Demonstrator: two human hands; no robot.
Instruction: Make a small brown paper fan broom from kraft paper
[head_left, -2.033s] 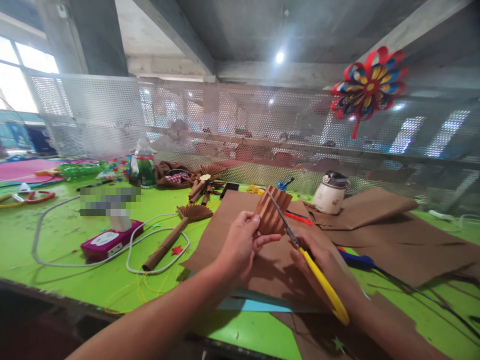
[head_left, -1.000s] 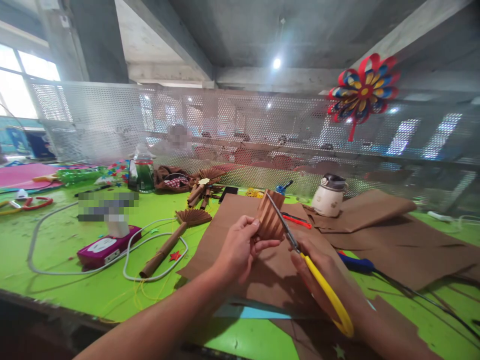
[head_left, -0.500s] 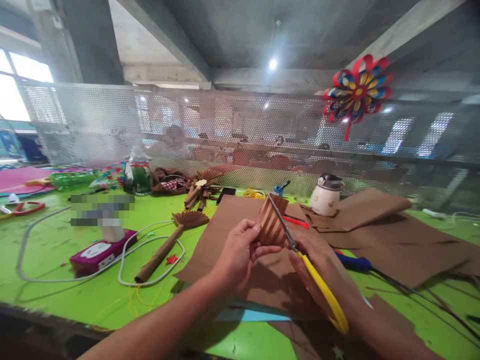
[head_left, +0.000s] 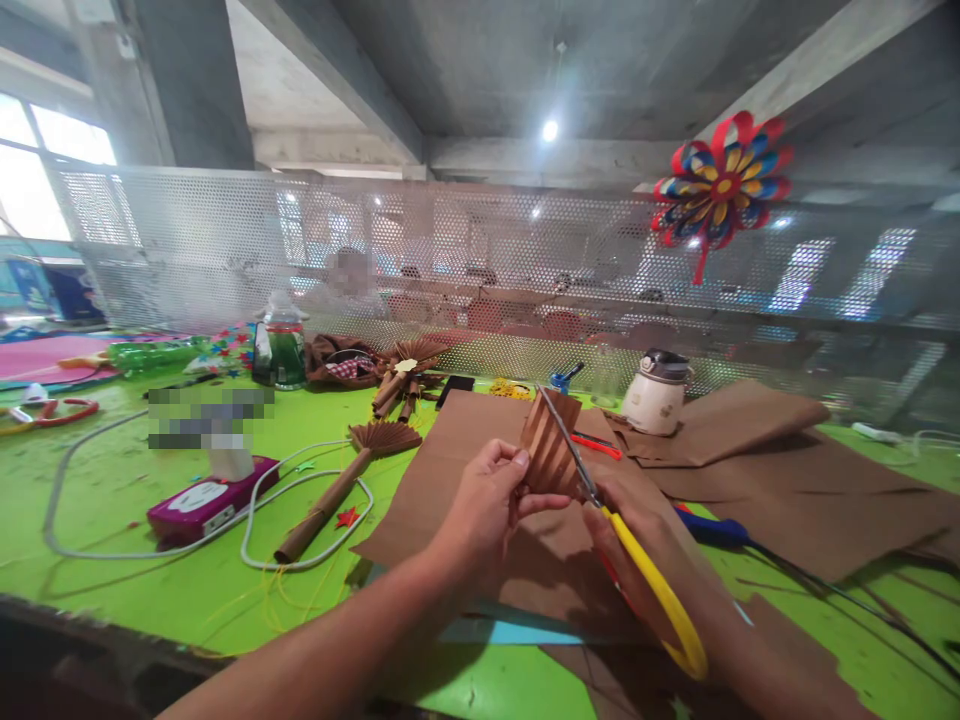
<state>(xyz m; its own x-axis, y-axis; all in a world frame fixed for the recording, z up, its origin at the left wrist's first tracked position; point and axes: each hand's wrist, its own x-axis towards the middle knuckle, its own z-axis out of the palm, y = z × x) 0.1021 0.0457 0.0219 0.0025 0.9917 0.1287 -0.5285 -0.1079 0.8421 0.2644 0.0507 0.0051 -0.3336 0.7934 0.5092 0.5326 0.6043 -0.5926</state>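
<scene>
Between the thumb and fingers of my left hand (head_left: 491,495) is a small piece of brown pleated paper (head_left: 546,450), held up above the table. My right hand (head_left: 637,520) grips a pair of yellow-handled scissors (head_left: 656,600). Their metal blades lie along the right side of the pleated paper; whether they are cutting into it I cannot tell. Under both hands a large brown paper sheet (head_left: 427,490) is spread out. To the left lies a finished-looking paper fan with a rolled brown handle (head_left: 326,500).
A purple power strip (head_left: 214,505) with a looped white cable (head_left: 67,550) sits at left. A red-handled cutter (head_left: 598,446), a cream jug (head_left: 656,392), a blue-handled tool (head_left: 712,527) and more brown paper (head_left: 795,490) are behind and right. A perforated screen (head_left: 480,230) stands behind the table.
The whole view has shifted slightly, so everything sits a little further right. My hands, the pleated paper and the scissors keep nearly the same pose.
</scene>
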